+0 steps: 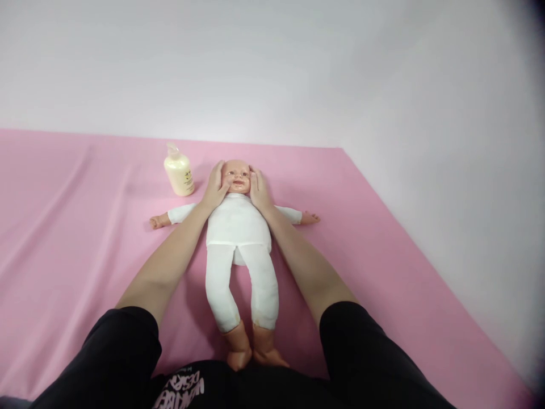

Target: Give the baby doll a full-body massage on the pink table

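Note:
A baby doll [238, 221] in white clothes lies on its back, its head away from me and its feet towards me. My left hand [216, 186] lies along the left side of its head, fingers stretched out, with the thumb on the cheek by the mouth. Against the other side of the head rests my right hand [259, 188], its fingers also extended and flat. The doll's face shows between both hands and looks shiny. Its arms spread outward past my forearms.
A pump bottle [179, 175] of pale yellow liquid stands to the left of the doll's head. Pink cloth [340, 250] covers the table, wrinkled on the left. The table's back and right edges meet a pale wall [255, 68].

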Motion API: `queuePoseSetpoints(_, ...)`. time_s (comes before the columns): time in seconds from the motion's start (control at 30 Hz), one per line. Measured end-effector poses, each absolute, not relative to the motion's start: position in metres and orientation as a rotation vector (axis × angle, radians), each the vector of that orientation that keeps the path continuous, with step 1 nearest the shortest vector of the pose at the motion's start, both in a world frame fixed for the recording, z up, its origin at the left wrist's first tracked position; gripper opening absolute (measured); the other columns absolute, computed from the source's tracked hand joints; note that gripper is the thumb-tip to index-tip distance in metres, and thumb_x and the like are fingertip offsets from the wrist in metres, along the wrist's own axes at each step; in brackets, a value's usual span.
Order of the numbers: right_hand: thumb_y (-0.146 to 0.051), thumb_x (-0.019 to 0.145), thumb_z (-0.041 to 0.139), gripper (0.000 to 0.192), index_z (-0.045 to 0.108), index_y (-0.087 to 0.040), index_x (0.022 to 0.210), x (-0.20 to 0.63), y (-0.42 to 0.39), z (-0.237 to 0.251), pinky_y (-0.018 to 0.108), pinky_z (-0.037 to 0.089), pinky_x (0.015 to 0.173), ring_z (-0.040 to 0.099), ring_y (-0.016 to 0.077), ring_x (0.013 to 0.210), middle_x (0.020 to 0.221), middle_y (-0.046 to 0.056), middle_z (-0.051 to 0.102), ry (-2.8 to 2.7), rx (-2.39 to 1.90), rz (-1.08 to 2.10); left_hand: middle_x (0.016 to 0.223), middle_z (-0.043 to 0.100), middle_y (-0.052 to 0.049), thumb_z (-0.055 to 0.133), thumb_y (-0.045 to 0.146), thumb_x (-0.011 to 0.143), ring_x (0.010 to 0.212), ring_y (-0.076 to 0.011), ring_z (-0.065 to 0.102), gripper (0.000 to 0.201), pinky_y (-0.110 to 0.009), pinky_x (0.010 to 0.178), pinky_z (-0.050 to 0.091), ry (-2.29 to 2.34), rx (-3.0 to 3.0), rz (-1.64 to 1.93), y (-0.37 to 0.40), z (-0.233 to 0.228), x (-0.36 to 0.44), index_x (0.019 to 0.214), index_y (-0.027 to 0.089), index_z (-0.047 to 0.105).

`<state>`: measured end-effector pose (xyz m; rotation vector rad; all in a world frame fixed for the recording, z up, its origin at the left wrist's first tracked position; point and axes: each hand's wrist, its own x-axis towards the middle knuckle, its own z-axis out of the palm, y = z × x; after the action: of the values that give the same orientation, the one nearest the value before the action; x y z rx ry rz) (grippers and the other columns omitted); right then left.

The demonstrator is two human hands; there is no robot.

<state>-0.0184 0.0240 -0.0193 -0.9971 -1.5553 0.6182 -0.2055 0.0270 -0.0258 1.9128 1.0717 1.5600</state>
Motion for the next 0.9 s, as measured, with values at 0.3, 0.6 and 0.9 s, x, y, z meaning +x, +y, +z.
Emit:
queuePoseSetpoints(0.3, -0.074, 0.099, 0.022, 0.072, 0.062, -0.020, 0.124, -0.015, 0.047, -0.038, 0.049, 0.044, 0.114, 0.060, 0.0266, 0.123, 0.127, 0.015, 0.067, -1.548, -1.042, 0.483, 0.157, 0.043, -0.016, 0.028, 0.083, 0.092, 0.151, -0.0271, 0.038, 0.082, -0.045, 0.128, 0.023, 1.216, 1.752, 1.684, 0.045, -0.044, -0.208, 0.146, 0.024, 0.045)
queuePoseSetpoints(0.6, -0.067, 0.103, 0.026, 0.058, 0.060, -0.025, 0.125, -0.017, 0.040, -0.032, 0.046, 0.046, 0.112, 0.060, 0.0230, 0.122, 0.126, 0.011, 0.066, -1.559, -0.905, 0.409, 0.154, 0.048, -0.018, 0.031, 0.077, 0.096, 0.147, -0.0269, 0.043, 0.075, -0.046, 0.127, 0.026, 1.150, 1.902, 1.733, 0.042, -0.042, -0.207, 0.143, 0.021, 0.050)
queuePoseSetpoints(0.9, -0.067, 0.101, 0.030, 0.057, 0.063, -0.024, 0.116, -0.014, 0.050, -0.041, 0.047, 0.047, 0.108, 0.061, 0.0243, 0.115, 0.119, 0.011, 0.069, -1.525, -1.008, 0.498, 0.141, 0.059, -0.019, 0.028, 0.078, 0.096, 0.138, -0.0279, 0.053, 0.076, -0.049, 0.124, 0.032, 1.238, 1.849, 1.755, 0.047, -0.043, -0.210, 0.134, 0.019, 0.058)
